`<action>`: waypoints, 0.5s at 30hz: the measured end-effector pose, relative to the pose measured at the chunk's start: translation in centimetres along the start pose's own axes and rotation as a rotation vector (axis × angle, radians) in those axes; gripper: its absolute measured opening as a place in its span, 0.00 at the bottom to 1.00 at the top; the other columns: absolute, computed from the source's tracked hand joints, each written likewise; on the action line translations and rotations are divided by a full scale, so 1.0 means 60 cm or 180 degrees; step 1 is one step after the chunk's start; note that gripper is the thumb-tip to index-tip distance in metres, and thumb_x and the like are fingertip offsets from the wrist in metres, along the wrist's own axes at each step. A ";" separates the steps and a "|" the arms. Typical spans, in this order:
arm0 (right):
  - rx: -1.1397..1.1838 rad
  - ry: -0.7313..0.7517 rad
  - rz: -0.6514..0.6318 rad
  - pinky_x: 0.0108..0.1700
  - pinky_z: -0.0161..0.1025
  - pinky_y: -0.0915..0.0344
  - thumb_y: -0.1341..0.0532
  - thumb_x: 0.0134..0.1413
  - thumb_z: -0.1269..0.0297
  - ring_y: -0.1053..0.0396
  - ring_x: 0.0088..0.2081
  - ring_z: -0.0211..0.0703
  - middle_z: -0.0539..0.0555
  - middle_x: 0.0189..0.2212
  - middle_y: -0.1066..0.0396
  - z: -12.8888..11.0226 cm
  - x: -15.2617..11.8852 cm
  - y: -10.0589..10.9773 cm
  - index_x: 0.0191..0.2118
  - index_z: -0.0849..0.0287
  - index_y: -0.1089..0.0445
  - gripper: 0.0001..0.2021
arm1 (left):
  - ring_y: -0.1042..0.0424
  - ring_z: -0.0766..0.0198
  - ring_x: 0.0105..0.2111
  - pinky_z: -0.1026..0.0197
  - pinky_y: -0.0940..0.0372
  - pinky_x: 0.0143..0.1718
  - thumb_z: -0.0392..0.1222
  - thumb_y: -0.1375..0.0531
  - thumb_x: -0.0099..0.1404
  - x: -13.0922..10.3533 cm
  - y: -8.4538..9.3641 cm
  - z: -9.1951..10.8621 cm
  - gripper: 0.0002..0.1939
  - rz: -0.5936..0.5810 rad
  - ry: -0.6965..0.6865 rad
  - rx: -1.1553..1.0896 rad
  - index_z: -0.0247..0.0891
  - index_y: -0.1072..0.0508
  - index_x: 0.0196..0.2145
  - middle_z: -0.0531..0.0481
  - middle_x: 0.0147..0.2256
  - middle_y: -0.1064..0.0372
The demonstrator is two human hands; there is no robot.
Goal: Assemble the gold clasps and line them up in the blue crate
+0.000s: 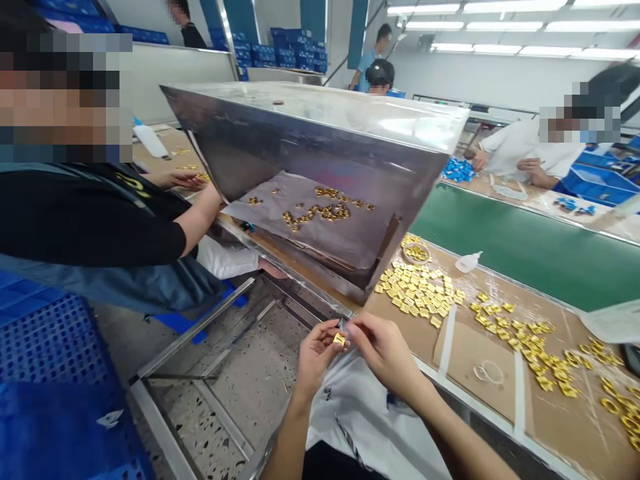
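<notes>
Low in the centre, over the lap, my left hand (316,353) pinches a small gold piece (339,339) between its fingers. Close beside it on the right, my right hand (383,347) has its thumb and fingers pressed together near the piece; what they hold is too small to make out. Flat gold pieces (417,290) lie in a spread on the brown tabletop (470,353) to the right of my hands. More gold pieces (525,340) and gold rings (609,405) lie further right.
A metal-sided hood (310,133) stands ahead, with gold pieces on a sheet (340,237) inside. Beyond the tabletop runs a green belt (510,237). A person in black (90,220) works at the left; another in white (530,147) sits across the belt. Blue crates (55,353) stand lower left.
</notes>
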State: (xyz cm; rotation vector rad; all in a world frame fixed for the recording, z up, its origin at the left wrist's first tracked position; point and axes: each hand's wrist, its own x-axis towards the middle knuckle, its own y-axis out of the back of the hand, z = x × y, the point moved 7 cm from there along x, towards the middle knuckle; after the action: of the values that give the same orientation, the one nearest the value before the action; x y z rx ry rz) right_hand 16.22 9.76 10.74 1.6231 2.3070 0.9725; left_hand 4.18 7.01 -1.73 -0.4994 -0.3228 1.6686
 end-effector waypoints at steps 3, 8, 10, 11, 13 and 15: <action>-0.1062 0.0360 -0.0281 0.46 0.38 0.32 0.46 0.69 0.69 0.25 0.43 0.45 0.57 0.44 0.22 -0.068 0.162 -0.067 0.48 0.57 0.26 0.12 | 0.22 0.60 0.28 0.60 0.27 0.31 0.50 0.22 0.42 0.001 0.057 0.016 0.24 0.0272 0.0094 -0.0037 0.36 0.21 0.35 0.46 0.30 0.20; -0.2145 -0.0192 -0.0530 0.53 0.42 0.34 0.50 0.70 0.72 0.30 0.56 0.52 0.69 0.60 0.32 -0.070 0.386 -0.149 0.58 0.65 0.30 0.18 | 0.21 0.57 0.28 0.56 0.25 0.34 0.45 0.24 0.44 -0.014 0.107 0.036 0.18 0.0617 0.0116 0.0128 0.36 0.19 0.32 0.44 0.31 0.19; -0.2235 -0.0288 -0.0616 0.53 0.45 0.33 0.46 0.69 0.71 0.28 0.54 0.55 0.74 0.57 0.31 -0.061 0.424 -0.165 0.55 0.70 0.28 0.15 | 0.21 0.57 0.28 0.56 0.25 0.35 0.45 0.25 0.44 -0.020 0.124 0.040 0.17 0.0742 0.0129 0.0116 0.36 0.18 0.32 0.44 0.30 0.19; -0.2273 -0.0302 -0.0670 0.54 0.46 0.32 0.44 0.69 0.68 0.28 0.53 0.55 0.73 0.56 0.30 -0.058 0.434 -0.171 0.54 0.70 0.28 0.15 | 0.21 0.57 0.29 0.56 0.25 0.35 0.44 0.25 0.44 -0.022 0.132 0.040 0.17 0.0779 0.0143 0.0108 0.36 0.18 0.32 0.44 0.30 0.19; -0.2317 -0.0250 -0.0784 0.55 0.50 0.31 0.40 0.68 0.60 0.27 0.52 0.53 0.68 0.53 0.28 -0.059 0.442 -0.178 0.53 0.67 0.28 0.16 | 0.21 0.58 0.28 0.55 0.25 0.36 0.45 0.24 0.43 -0.024 0.144 0.040 0.18 0.0800 0.0173 0.0097 0.36 0.18 0.32 0.44 0.30 0.19; -0.2320 -0.0107 -0.0893 0.55 0.53 0.31 0.38 0.66 0.55 0.27 0.52 0.50 0.61 0.52 0.27 -0.071 0.443 -0.183 0.54 0.64 0.29 0.19 | 0.21 0.58 0.29 0.56 0.25 0.35 0.46 0.23 0.42 -0.022 0.149 0.041 0.19 0.0766 0.0196 0.0089 0.35 0.18 0.32 0.43 0.31 0.19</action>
State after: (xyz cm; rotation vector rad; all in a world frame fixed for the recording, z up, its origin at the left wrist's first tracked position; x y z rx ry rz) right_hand -4.99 29.38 13.74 0.9800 1.7590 1.4556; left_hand -4.59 4.48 -3.72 -0.5854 -0.1995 1.8836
